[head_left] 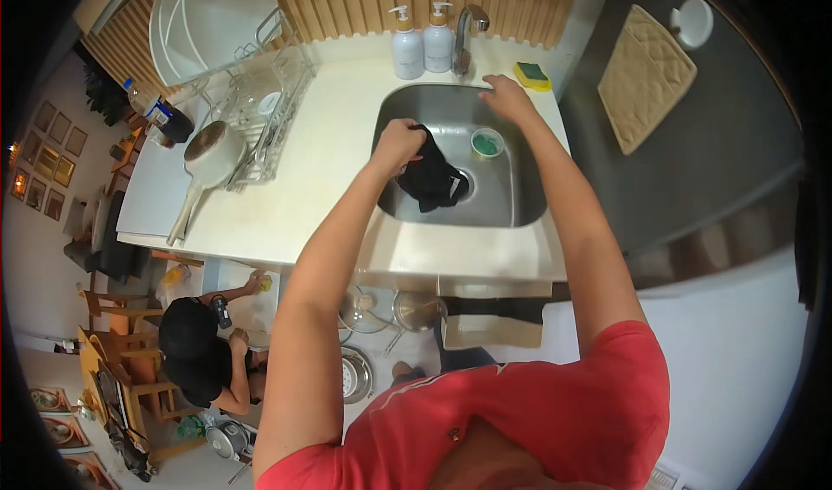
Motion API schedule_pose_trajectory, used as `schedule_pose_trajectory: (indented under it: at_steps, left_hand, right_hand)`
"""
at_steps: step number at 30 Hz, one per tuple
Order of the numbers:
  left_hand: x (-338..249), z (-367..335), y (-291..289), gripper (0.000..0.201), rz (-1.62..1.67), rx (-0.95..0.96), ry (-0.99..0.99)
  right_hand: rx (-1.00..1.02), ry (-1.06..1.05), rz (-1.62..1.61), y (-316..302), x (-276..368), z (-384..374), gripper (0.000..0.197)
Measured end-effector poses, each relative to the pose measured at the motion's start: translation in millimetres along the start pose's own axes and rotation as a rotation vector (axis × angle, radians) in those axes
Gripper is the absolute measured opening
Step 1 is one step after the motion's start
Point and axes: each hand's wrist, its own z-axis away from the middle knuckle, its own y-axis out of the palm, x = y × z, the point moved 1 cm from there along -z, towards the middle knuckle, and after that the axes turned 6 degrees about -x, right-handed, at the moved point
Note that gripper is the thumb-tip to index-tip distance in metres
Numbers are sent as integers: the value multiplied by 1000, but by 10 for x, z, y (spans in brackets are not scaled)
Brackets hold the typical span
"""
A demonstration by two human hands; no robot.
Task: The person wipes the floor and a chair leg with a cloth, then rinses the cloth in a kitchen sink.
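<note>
My left hand (398,146) is closed on a black cloth item (433,171), gripping its upper end. The cloth hangs into the steel sink (518,206), its lower end beside the drain, and a small pale tag shows on it. Its exact kind is not clear. My right hand (507,100) is over the far right rim of the sink with its fingers stretched toward the faucet (466,39), holding nothing I can see. Inside the basin stands a small white tub (487,143) with green contents.
Two white pump bottles (407,50) and a yellow-green sponge (532,76) stand behind the sink. A dish rack (269,117) and a saucepan (212,156) occupy the left counter. A quilted potholder (646,78) hangs at right. Another person (195,351) works low at left.
</note>
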Motion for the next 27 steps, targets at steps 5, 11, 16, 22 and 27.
schedule_pose_trajectory:
  at_steps: [5, 11, 16, 22, 27]
  left_hand:
    - [7, -423, 68, 23, -84, -7, 128]
    - [-180, -902, 325, 12, 53, 114, 13]
    - [-111, -1260, 524, 15, 30, 132, 34]
    - [-222, -1375, 860, 16, -63, 186, 104]
    - [-245, -1475, 971, 19, -81, 206, 207]
  right_hand:
    - [-139, -186, 114, 627, 44, -655, 48]
    - [-106, -280, 265, 893, -192, -1004, 35]
    - [-28, -300, 75, 723, -126, -1116, 23]
    - [185, -149, 50, 726, -299, -1243, 27]
    - [-186, -265, -226, 726, -446, -986, 31]
